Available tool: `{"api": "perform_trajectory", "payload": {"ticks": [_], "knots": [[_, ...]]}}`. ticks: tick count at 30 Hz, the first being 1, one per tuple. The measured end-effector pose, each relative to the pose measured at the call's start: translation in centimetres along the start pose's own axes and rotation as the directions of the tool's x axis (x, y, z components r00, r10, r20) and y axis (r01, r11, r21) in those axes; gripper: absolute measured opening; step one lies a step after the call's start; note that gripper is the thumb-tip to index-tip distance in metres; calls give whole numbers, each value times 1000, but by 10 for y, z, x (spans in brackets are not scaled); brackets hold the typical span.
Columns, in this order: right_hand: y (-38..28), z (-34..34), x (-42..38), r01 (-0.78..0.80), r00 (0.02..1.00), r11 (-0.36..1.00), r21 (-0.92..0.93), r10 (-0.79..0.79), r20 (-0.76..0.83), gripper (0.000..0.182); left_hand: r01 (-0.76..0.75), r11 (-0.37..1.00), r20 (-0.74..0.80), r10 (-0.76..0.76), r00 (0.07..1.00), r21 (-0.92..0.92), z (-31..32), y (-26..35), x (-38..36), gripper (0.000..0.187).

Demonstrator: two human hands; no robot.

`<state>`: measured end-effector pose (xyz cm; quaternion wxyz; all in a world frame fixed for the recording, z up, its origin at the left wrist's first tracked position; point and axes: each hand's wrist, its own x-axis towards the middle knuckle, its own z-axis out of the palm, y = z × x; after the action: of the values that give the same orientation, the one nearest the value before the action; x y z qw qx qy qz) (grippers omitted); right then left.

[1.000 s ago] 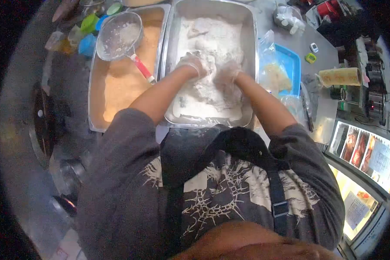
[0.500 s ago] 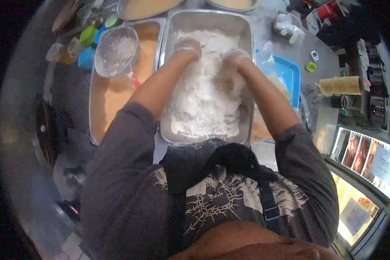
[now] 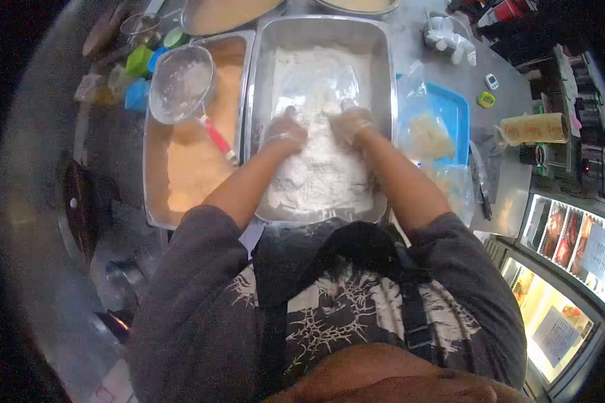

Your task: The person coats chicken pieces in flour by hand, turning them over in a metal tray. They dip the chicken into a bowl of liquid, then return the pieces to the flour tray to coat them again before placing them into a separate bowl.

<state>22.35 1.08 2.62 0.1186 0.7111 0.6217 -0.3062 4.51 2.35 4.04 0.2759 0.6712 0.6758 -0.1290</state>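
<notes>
A deep steel tray (image 3: 262,40) holds white flour (image 3: 319,185), with bare metal showing in its upper middle. Inside it, my left hand (image 3: 288,129), in a clear glove, presses into the flour on the left side. Opposite, my right hand (image 3: 351,125), gloved too and dusted with flour, is at the flour near the right side. A narrow gap of flour separates the two hands. The fingers of both are partly buried and blurred, so their grip cannot be made out.
On the left, a tray of orange-tan powder (image 3: 191,161) carries a round sieve (image 3: 181,84) with a red handle (image 3: 216,138). To the right lie a blue tray (image 3: 458,111) with plastic bags (image 3: 427,138), two small timers (image 3: 486,99) and a yellow roll (image 3: 534,127). Round pans (image 3: 228,17) stand behind.
Both hands have come back towards my body through the flour, leaving bare metal behind them. The view has shifted slightly, and more of the sieve's handle and the bags shows.
</notes>
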Motion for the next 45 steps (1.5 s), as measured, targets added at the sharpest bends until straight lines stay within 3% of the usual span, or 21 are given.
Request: {"api": "perform_trajectory", "payload": {"ticks": [2,4,6,8,12,15,16,17,19,20,22,25,26,28,30,32,34,37,40,43,45], "knots": [[-18,-30,-55,-94,990,965,244,64,129,49,-367,902,126,347,929,226,101,-68,85,41],[-22,-31,-74,-152,977,889,432,68,202,53,-520,843,314,461,830,135,40,-44,22,37],[-8,-1,-56,-146,978,782,607,20,208,56,-200,854,331,388,860,-480,62,-56,30,30],[13,32,-36,-154,973,581,799,-50,224,57,120,554,367,360,858,-824,75,-60,30,29],[11,-6,-57,-8,995,425,905,-91,51,53,428,50,414,373,830,-902,15,-29,3,28],[8,-38,-64,-45,992,-8,999,-115,44,47,301,167,338,280,899,-939,-23,-14,6,28],[9,-30,-67,-68,994,165,984,-73,81,45,84,489,247,279,928,-868,-21,-14,13,28],[12,-20,-68,-89,994,330,940,-25,103,42,-356,826,107,441,891,-436,-11,-23,19,28],[14,-5,-66,-128,992,622,773,70,108,38,-685,598,93,722,686,416,14,-46,-1,28],[8,4,-68,-34,992,921,387,-17,128,40,-562,681,332,454,827,469,17,-28,-16,29],[-4,14,-86,195,960,966,-170,-152,234,40,-531,682,419,345,840,502,24,-23,-58,32],[-27,1,-137,23,938,998,57,-41,345,36,-402,911,365,345,865,91,85,-51,-21,34],[-42,-6,-148,-347,894,844,409,165,417,34,-195,952,295,261,919,-234,113,-58,-3,33],[-33,5,-135,-563,818,332,757,94,568,33,132,719,328,139,934,-682,108,-54,0,35],[12,57,-93,-488,828,22,872,-303,471,36,393,387,481,159,862,-834,60,-34,-36,38],[-17,10,-139,-52,970,148,988,-228,85,44,467,233,522,379,764,-853,32,-20,-39,45],[-31,-22,-152,-249,968,-214,944,-20,251,43,585,-16,492,523,697,-811,5,-12,-43,47],[2,-18,-117,-206,977,-403,892,-26,213,38,507,59,500,297,813,-860,-26,-3,-23,42],[11,-4,-104,-33,991,-31,999,126,36,35,25,917,214,66,975,-398,3,-12,-1,42],[10,41,-119,14,999,741,672,20,-43,32,-286,956,135,276,952,65,80,-50,-19,38],[2,57,-134,122,985,964,238,-147,87,32,-490,850,280,431,858,193,124,-64,-28,37]]}}
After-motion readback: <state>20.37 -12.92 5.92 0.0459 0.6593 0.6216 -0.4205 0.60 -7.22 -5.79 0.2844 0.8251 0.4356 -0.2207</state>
